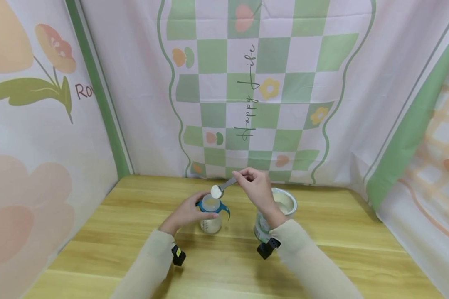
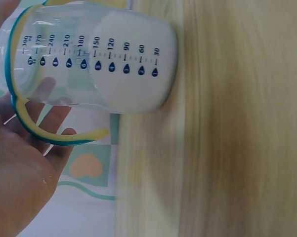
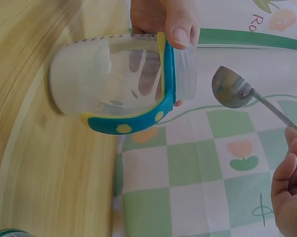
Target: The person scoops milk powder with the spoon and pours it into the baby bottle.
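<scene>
A clear baby bottle [image 1: 211, 216] with a teal and yellow handle ring stands on the wooden table [image 1: 321, 257], its mouth uncovered and white powder in its lower part. My left hand [image 1: 188, 211] grips it by the neck from the left. My right hand [image 1: 251, 182] pinches the handle of a metal spoon [image 1: 224, 186], whose bowl carries a heap of white powder just above the bottle's mouth. The left wrist view shows the bottle [image 2: 104, 64] with its scale marks beside my left hand [image 2: 20, 168]. In the right wrist view the spoon [image 3: 231, 88] hangs near the bottle [image 3: 118, 84].
An open metal can [image 1: 282, 203] with white powder inside stands right of the bottle, partly behind my right wrist. Patterned cloth walls close in the table at the back and both sides. Bare wood lies along the front and on the right.
</scene>
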Available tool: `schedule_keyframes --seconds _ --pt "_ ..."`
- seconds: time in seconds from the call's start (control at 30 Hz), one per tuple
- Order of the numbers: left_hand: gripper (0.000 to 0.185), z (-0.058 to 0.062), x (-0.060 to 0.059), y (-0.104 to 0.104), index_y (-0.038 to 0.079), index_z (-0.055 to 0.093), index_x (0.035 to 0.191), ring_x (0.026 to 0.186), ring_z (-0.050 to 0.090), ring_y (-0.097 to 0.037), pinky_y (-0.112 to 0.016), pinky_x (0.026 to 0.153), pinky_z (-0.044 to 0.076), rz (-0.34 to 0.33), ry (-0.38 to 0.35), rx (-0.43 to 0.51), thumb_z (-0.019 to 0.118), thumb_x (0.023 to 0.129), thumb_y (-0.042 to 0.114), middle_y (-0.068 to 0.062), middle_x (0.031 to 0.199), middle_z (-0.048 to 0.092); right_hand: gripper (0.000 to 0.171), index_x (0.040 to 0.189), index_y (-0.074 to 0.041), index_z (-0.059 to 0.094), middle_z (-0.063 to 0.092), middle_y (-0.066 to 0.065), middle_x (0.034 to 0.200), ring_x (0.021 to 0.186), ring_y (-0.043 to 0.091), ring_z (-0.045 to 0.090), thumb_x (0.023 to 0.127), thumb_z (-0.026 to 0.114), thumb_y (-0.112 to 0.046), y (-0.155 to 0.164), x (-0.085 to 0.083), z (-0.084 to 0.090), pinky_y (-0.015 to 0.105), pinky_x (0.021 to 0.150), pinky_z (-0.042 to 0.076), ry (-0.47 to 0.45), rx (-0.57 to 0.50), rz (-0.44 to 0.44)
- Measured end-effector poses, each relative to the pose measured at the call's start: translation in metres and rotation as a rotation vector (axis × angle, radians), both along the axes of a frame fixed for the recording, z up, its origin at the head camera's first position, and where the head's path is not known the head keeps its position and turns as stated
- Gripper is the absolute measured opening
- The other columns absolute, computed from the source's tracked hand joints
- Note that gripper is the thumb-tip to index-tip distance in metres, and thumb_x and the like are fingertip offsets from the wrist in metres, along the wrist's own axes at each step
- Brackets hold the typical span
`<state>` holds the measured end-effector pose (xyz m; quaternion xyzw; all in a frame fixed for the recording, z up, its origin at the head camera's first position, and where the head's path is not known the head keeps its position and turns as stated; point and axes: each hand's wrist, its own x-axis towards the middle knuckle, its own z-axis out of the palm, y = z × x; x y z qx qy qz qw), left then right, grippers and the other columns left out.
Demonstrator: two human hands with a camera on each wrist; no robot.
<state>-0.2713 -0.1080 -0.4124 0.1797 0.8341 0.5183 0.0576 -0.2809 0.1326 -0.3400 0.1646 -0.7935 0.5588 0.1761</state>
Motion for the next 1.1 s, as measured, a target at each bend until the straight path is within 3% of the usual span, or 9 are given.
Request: schedule_keyframes --seconds 0.37,0.83,1.1 --pt "0.081 -0.008 0.002 0.001 0.017 0.045 0.151 0.13 0.05 -0.031 -0.061 0.107 0.035 0.022 -0.002 -0.023 0.084 0.083 0.038 -0.008 0.141 0.056 0.023 0.085 -0.009 0.073 0.065 0.003 0.07 0.056 0.017 0.049 0.096 0.071 -0.03 -0.008 0.002 -0.01 0.023 0.048 0.036 0.077 0.002 -0.016" --pt "0.084 -0.009 0.0 -0.001 0.016 0.042 0.153 0.133 0.047 -0.031 -0.058 0.107 0.036 0.021 -0.038 -0.02 0.083 0.084 0.04 -0.008 0.144 0.053 0.013 0.088 -0.014 0.071 0.064 -0.005 0.071 0.059 0.009 0.054 0.097 0.07 -0.024 -0.018 0.009 -0.023 0.025 0.049 0.045 0.347 0.145 0.036" --pt "0.079 -0.011 -0.003 -0.002 0.02 0.046 0.15 0.129 0.051 -0.028 -0.058 0.105 0.039 0.01 -0.022 -0.011 0.083 0.083 0.04 -0.004 0.14 0.056 0.005 0.091 -0.014 0.072 0.064 -0.007 0.078 0.069 0.005 0.059 0.095 0.072 -0.016 -0.02 0.011 -0.03 0.024 0.059 0.051 0.481 0.268 0.055"
